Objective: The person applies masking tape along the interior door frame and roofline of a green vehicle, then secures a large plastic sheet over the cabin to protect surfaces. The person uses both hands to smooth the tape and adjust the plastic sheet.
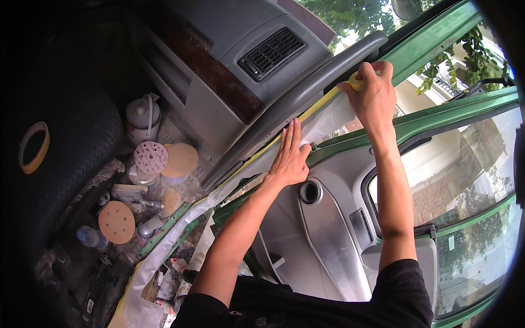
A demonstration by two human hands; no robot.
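My right hand (372,95) grips a yellow tape roll (355,83) high along the green door-opening frame (421,35), beside a dark padded rail. From the roll a yellow tape strip (320,105) runs down the edge of the opening, with translucent plastic sheeting (320,126) hanging beside it. My left hand (290,158) lies lower on the strip, its first fingers stretched out and touching the tape; the thumb sticks out.
The vehicle's floor holds several sanding discs (116,222), a lidded can (143,117) and other tools. A tape roll (34,147) rests on the dark seat (93,136). The open door (333,235) is at right; a dashboard (240,33) is above.
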